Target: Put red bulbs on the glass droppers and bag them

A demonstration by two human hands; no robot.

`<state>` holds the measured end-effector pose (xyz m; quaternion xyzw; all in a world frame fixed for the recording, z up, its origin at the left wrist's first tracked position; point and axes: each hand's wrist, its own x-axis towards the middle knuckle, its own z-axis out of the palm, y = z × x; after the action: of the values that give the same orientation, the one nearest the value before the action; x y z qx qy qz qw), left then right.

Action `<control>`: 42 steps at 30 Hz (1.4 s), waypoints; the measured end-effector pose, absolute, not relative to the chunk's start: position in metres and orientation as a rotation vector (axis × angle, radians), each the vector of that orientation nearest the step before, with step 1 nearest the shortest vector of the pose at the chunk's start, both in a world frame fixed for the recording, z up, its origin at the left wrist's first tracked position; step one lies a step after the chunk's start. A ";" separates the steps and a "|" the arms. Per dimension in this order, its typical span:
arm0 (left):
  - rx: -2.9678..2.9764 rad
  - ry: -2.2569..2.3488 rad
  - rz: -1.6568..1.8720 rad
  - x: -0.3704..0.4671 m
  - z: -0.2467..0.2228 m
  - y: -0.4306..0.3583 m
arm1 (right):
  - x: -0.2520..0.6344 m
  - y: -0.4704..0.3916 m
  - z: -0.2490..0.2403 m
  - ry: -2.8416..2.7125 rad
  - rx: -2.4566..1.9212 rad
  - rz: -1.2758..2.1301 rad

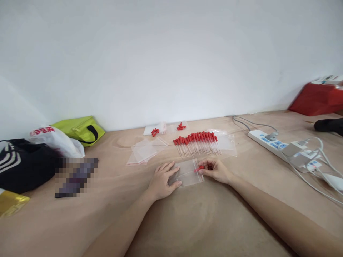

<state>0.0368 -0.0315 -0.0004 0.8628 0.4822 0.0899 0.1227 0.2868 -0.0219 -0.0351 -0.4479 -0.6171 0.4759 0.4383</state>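
A clear zip-lock bag (187, 177) lies flat on the wooden table in front of me. My left hand (164, 181) rests on the bag's left part, fingers spread and flat. At the bag's right end, my right hand (214, 169) is closed in a pinch on a red rubber bulb (200, 167). Part of the red shows at the bag's edge; whether it lies inside the mouth I cannot tell. Just beyond the hands is a slanted row of clear droppers (197, 144) with red bulbs pointing away from me.
Flat clear bags (143, 151) lie left of the droppers. Two small groups of red bulbs (155, 132) sit on bags near the wall. A power strip (264, 138) with chargers and cables is on the right. A green pouch (77, 130) and white bag (57, 141) stand left.
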 end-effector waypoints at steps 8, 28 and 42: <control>2.552 1.426 0.249 0.039 -0.001 -0.032 | 0.275 -0.027 -0.029 -1.497 -1.036 1.367; 2.451 1.333 0.558 0.032 -0.005 -0.029 | 0.277 -0.022 -0.024 -1.801 -0.952 1.194; 2.410 1.255 0.573 0.030 -0.010 -0.025 | 0.286 -0.012 -0.034 -1.744 -1.110 1.258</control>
<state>0.0295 -0.0247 -0.0096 0.8535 0.4444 0.2029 0.1811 0.2857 -0.0119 -0.0340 -0.4292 -0.6743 0.4862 0.3531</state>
